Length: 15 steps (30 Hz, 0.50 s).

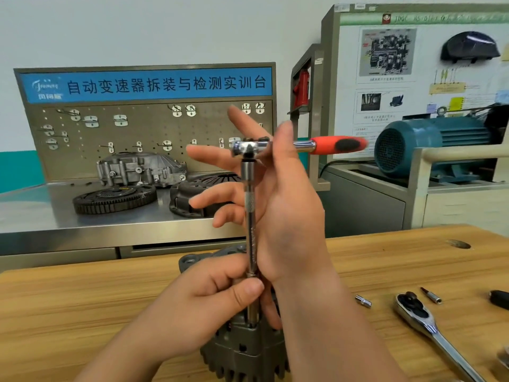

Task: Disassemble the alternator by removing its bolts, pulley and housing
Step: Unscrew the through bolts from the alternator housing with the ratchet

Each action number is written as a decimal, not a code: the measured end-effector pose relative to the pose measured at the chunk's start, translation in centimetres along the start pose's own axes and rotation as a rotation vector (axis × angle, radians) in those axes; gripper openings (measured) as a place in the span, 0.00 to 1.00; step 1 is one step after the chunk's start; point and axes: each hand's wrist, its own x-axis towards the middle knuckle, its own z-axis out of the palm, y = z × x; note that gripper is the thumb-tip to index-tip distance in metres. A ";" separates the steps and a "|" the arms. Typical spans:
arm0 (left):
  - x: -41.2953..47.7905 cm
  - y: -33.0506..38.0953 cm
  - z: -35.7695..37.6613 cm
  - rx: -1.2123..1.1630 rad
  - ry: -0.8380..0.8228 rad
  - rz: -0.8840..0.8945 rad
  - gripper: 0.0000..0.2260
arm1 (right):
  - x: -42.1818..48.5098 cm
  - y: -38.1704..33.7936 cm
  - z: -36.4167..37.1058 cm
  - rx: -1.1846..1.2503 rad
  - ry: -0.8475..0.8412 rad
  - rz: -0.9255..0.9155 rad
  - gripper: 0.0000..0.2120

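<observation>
The grey alternator (248, 351) stands on the wooden table (82, 312) at the bottom centre, partly hidden by my hands. A long chrome extension bar (250, 216) rises straight up from its housing to a ratchet with a red handle (330, 144) that points right. My left hand (214, 296) grips the lower end of the bar, thumb across it. My right hand (286, 210) is raised beside the ratchet head with its fingers straight and spread. The ratchet's shaft passes between its thumb and forefinger.
A second chrome ratchet (424, 318), a small socket (363, 301) and a bit (431, 295) lie on the table to the right. Behind stands a steel bench with a toothed flywheel (114, 198), a clutch cover (198, 194) and a pegboard. A blue motor (429, 144) sits at the right.
</observation>
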 end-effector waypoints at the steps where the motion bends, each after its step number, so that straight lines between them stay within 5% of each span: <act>1: 0.0 -0.1 0.0 -0.001 0.002 -0.001 0.11 | -0.1 0.0 0.2 -0.085 0.016 -0.071 0.24; 3: 0.0 -0.2 -0.1 -0.010 0.003 0.000 0.13 | -0.1 0.0 0.5 -0.258 0.051 -0.228 0.16; 6: 0.0 -0.4 0.0 0.039 0.031 0.013 0.14 | -0.2 -0.1 0.8 -0.390 0.080 -0.369 0.16; 12: 0.0 -0.3 0.1 -0.027 0.035 -0.027 0.17 | -0.1 -0.3 0.4 -0.135 0.090 -0.124 0.18; 15: 0.1 0.0 0.2 -0.061 0.009 -0.007 0.15 | 0.0 -0.4 0.1 0.006 0.083 0.036 0.29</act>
